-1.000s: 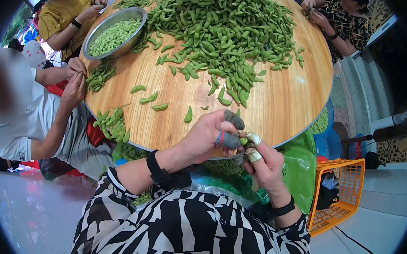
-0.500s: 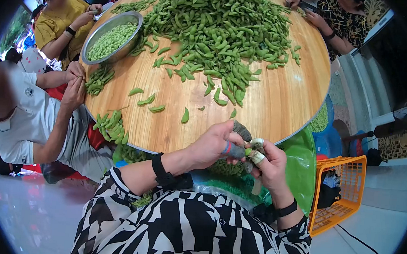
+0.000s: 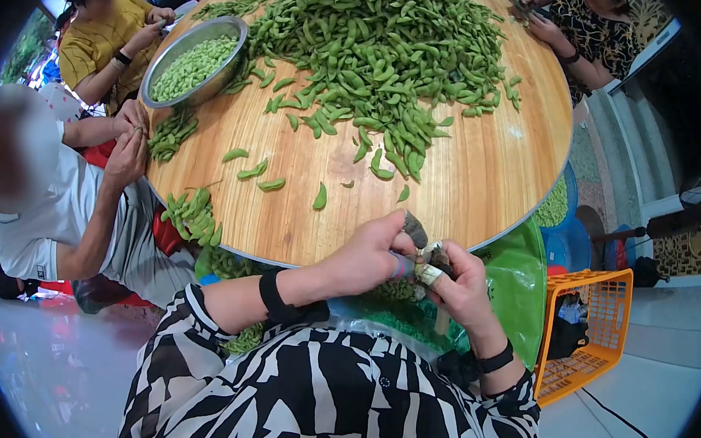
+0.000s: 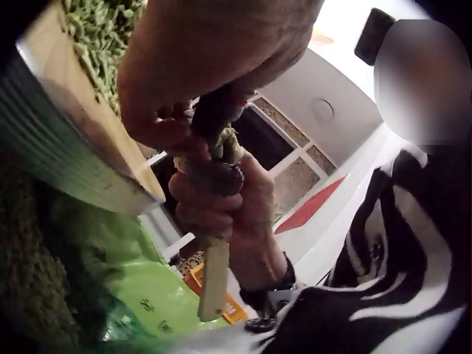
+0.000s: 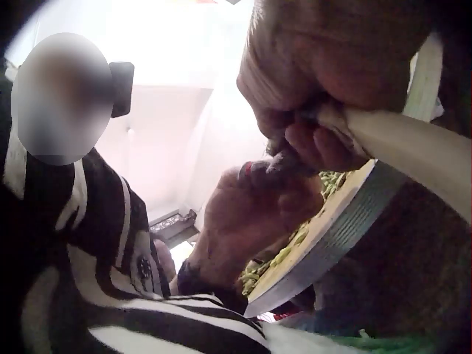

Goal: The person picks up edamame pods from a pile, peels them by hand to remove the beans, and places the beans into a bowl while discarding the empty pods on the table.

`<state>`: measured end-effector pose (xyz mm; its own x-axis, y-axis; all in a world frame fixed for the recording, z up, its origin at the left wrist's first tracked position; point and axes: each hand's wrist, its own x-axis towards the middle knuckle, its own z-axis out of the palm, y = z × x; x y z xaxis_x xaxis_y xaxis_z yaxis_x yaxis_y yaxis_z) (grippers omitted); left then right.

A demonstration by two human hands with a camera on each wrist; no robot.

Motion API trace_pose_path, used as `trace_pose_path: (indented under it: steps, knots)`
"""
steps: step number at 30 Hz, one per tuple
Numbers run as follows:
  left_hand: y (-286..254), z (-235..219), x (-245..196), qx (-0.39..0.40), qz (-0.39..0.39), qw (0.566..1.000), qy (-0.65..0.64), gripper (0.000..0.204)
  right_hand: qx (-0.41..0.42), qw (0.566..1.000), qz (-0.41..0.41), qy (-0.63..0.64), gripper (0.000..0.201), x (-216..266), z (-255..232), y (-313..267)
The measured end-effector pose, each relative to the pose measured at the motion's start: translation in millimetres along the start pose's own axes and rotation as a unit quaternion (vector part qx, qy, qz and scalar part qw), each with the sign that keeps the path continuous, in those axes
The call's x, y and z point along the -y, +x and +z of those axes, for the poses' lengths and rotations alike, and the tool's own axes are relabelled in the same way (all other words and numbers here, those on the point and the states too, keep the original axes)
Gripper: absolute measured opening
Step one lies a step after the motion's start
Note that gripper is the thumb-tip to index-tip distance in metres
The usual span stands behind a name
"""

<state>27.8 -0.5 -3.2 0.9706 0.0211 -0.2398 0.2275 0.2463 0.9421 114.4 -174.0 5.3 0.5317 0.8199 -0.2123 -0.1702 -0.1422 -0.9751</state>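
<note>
Over the near edge of the round wooden table (image 3: 469, 179), my hands meet fingertip to fingertip. My left hand (image 3: 368, 257), with dark coverings on its fingers, pinches one side of a small green edamame pod (image 4: 230, 141), mostly hidden by the fingers. From the other side my right hand (image 3: 464, 292) holds it, pale wraps around thumb and finger. A pale flat strip (image 4: 214, 284) sticks out below the right fist in the left wrist view. Several loose pods (image 3: 319, 197) lie on the wood beyond my left hand.
A big heap of pods (image 3: 380, 48) covers the table's far side. The metal bowl (image 3: 222, 77) at left holds shelled beans. Green plastic (image 3: 519, 277) hangs below the edge, beside an orange crate (image 3: 584, 336). Other people sit at left and far right.
Both hands have shifted slightly right and stay together. The green tip seen between the fingers earlier is now covered in the head view.
</note>
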Motion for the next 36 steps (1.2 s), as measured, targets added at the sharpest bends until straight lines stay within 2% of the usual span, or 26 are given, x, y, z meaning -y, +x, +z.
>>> trace_pose_path:
  steps: [1, 2, 4, 6, 8, 10, 11, 12, 14, 15, 16, 17, 18, 19, 20, 21, 22, 23, 24, 25, 26, 27, 29, 32, 35, 36]
  knots:
    - [-1, 2, 3, -0.028, 0.052, 0.995, 0.081, 0.032, 0.002, 1.0, 0.002, 0.0, 0.01, -1, 0, 0]
    - [-2, 4, 3, -0.031, 0.05, 0.995, 0.079, 0.032, -0.011, 1.0, -0.003, -0.021, 0.011, -2, 0, 0]
    - [-2, 7, -6, -0.062, 0.087, 0.967, 0.232, 0.03, -0.022, 0.999, -0.013, -0.047, 0.013, -3, -2, 2]
    - [-7, 8, -5, -0.059, 0.092, 0.964, 0.241, 0.03, -0.034, 0.983, -0.11, -0.143, 0.017, -6, 0, 3]
    - [-11, 3, -7, -0.055, 0.095, 0.962, 0.249, 0.03, -0.024, 0.987, -0.1, -0.123, 0.021, -7, 4, 0]
    - [-17, -8, -13, -0.019, 0.019, 0.985, 0.168, 0.029, -0.017, 0.99, -0.086, -0.114, 0.021, -6, 9, -4]
    - [-20, -15, -11, -0.035, 0.037, 0.977, 0.205, 0.027, -0.011, 0.989, -0.041, -0.139, 0.021, -8, 5, -5]
    - [-20, -17, -13, -0.035, 0.037, 0.977, 0.207, 0.027, -0.011, 0.99, -0.043, -0.137, 0.021, -10, 5, -4]
    - [-20, -23, -17, -0.024, 0.035, 0.993, 0.112, 0.024, 0.017, 0.996, -0.023, -0.085, 0.022, -14, 7, -1]
    - [-18, -22, -17, -0.011, -0.003, 0.999, 0.04, 0.022, 0.021, 0.996, -0.024, -0.084, 0.022, -14, 10, 1]
    - [-17, -20, -19, -0.014, -0.002, 0.999, 0.042, 0.022, 0.004, 0.994, -0.072, -0.088, 0.023, -14, 14, 4]
    - [-16, -17, -23, -0.021, -0.036, 0.999, 0.009, 0.02, -0.016, 0.988, -0.12, -0.092, 0.023, -13, 15, 6]
    - [-14, -16, -25, -0.025, -0.071, 0.997, -0.024, 0.018, -0.017, 0.988, -0.121, -0.092, 0.023, -15, 14, 6]
    - [-14, -17, -25, -0.024, -0.073, 0.997, -0.023, 0.018, -0.026, 0.985, -0.137, -0.102, 0.022, -19, 11, 5]
    - [-15, -22, -24, -0.051, -0.011, 0.998, 0.047, 0.017, -0.034, 0.982, -0.151, -0.112, 0.022, -22, 9, 3]
    - [-16, -30, -24, -0.078, 0.051, 0.989, 0.117, 0.016, -0.034, 0.994, -0.083, -0.063, 0.022, -20, 5, -2]
    - [-17, -44, -24, -0.122, 0.178, 0.932, 0.291, 0.018, -0.035, 0.999, -0.015, -0.013, 0.022, -14, 0, -8]
    - [-20, -58, -33, -0.172, 0.194, 0.837, 0.482, 0.02, -0.037, 0.999, -0.007, -0.002, 0.026, -9, -4, -12]
    - [-18, -68, -42, -0.169, 0.194, 0.837, 0.483, 0.02, -0.039, 0.999, -0.006, 0.0, 0.026, -9, -7, -13]
    - [-16, -76, -50, -0.192, 0.236, 0.735, 0.606, 0.018, -0.035, 0.999, 0.01, 0.038, 0.029, -9, -9, -14]
    - [-12, -82, -55, -0.211, 0.273, 0.611, 0.712, 0.017, -0.03, 0.996, 0.023, 0.074, 0.031, -9, -10, -14]
    - [-5, -84, -57, -0.215, 0.274, 0.609, 0.713, 0.017, -0.015, 0.996, 0.024, 0.082, 0.034, -7, -8, -12]
    - [17, -78, -50, -0.135, 0.267, 0.733, 0.61, 0.013, -0.019, 0.992, 0.028, 0.119, 0.033, -5, 1, -5]
    - [45, -71, -38, -0.108, 0.223, 0.752, 0.611, 0.012, -0.006, 0.984, 0.032, 0.175, 0.029, -3, 8, 1]
    - [59, -73, -29, -0.128, 0.205, 0.755, 0.61, 0.011, -0.021, 0.967, 0.038, 0.252, 0.027, -10, 10, -1]
    - [61, -75, -31, -0.115, 0.197, 0.739, 0.634, 0.014, -0.019, 0.972, 0.059, 0.227, 0.03, -10, 10, -4]
